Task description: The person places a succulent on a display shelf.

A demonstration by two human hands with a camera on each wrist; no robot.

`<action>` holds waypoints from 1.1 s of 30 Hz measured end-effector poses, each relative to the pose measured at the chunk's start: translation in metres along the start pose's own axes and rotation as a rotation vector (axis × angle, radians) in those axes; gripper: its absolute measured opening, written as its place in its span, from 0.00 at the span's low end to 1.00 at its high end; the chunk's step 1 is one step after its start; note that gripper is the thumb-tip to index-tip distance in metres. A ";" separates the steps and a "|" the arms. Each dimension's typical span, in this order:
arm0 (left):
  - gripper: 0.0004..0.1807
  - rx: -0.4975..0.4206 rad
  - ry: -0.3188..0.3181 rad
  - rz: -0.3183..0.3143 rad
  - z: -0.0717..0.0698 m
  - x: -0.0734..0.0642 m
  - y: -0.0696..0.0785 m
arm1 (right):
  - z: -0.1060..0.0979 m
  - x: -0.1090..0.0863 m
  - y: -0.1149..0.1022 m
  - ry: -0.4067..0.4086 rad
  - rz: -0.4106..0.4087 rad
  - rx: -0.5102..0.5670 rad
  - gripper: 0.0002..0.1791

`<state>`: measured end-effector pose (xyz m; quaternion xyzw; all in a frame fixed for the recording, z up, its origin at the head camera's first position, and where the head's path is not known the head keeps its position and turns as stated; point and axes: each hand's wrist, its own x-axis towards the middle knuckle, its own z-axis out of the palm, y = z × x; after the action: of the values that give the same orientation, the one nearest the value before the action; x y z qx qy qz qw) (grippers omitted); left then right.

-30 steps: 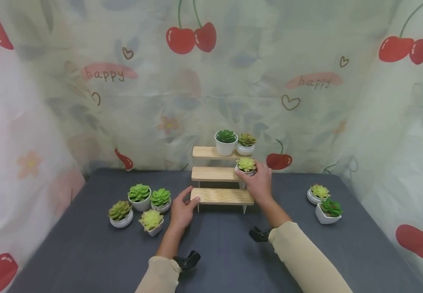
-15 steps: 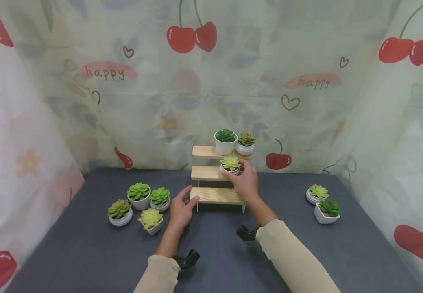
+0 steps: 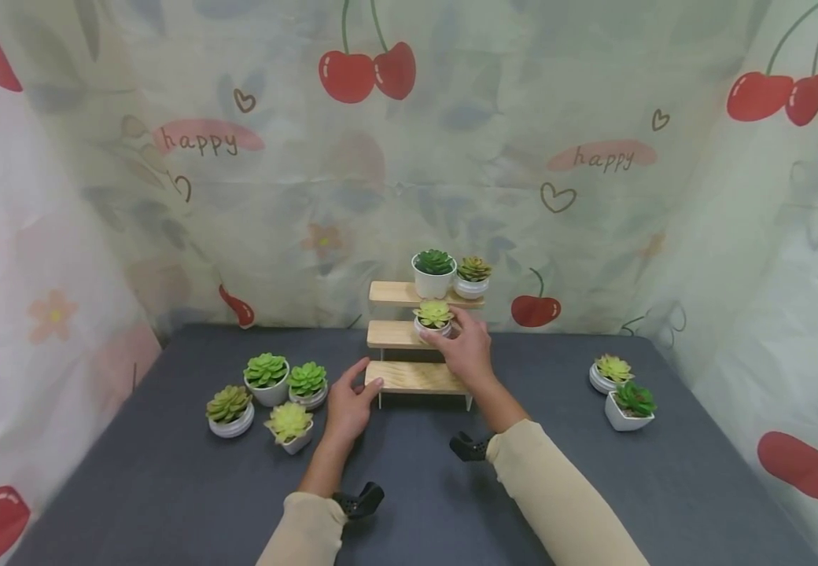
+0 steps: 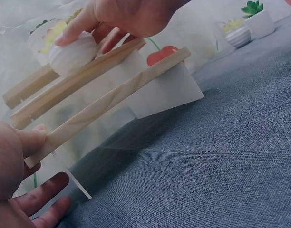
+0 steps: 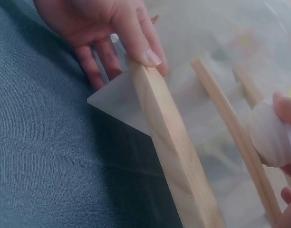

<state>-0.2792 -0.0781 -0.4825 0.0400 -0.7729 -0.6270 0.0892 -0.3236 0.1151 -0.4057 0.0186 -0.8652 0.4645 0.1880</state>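
A three-tier wooden stand (image 3: pixel 416 377) with pale side supports stands at the back middle of the dark cloth. My right hand (image 3: pixel 470 350) grips a light-green succulent in a round white ribbed pot (image 4: pixel 73 53), right at the middle board (image 4: pixel 83 83). With thumb and forefinger my left hand (image 3: pixel 349 405) pinches the left end of the lowest board (image 5: pixel 171 142); its other fingers spread below. On the top board (image 3: pixel 391 293) sit a dark-green succulent in a white pot (image 3: pixel 434 275) and, to its right, a smaller reddish-green succulent (image 3: pixel 473 277).
Several potted succulents cluster on the left of the cloth, among them a yellow-green one (image 3: pixel 290 424) nearest my left forearm. Two more stand at the right: a pale-green one (image 3: pixel 611 372) and a dark-green one in a squarish pot (image 3: pixel 631 405). Behind hangs a cherry-print curtain (image 3: pixel 395 181).
My right hand has carried the light-green succulent leftward along the middle board, from its right end to about its middle. My left hand keeps its hold on the lowest board.
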 end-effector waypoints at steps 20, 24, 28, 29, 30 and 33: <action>0.28 -0.018 -0.010 0.024 -0.002 -0.001 0.002 | 0.003 -0.003 0.013 0.011 -0.051 0.074 0.33; 0.28 -0.018 -0.003 0.031 -0.002 -0.001 0.003 | 0.003 -0.005 0.015 0.006 -0.094 0.058 0.33; 0.28 -0.022 -0.005 0.029 -0.002 -0.001 0.002 | 0.000 -0.010 0.019 0.013 -0.125 0.023 0.35; 0.28 -0.021 -0.006 0.029 -0.002 -0.001 0.002 | -0.001 -0.012 0.020 0.020 -0.135 0.010 0.35; 0.27 -0.020 -0.006 0.029 -0.002 -0.001 0.002 | -0.002 -0.013 0.020 0.026 -0.148 0.001 0.36; 0.27 -0.021 -0.006 0.030 -0.002 -0.001 0.001 | -0.007 -0.018 0.024 0.052 -0.197 -0.015 0.36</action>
<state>-0.2774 -0.0794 -0.4809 0.0255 -0.7671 -0.6337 0.0969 -0.3097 0.1315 -0.4275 0.0901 -0.8575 0.4376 0.2551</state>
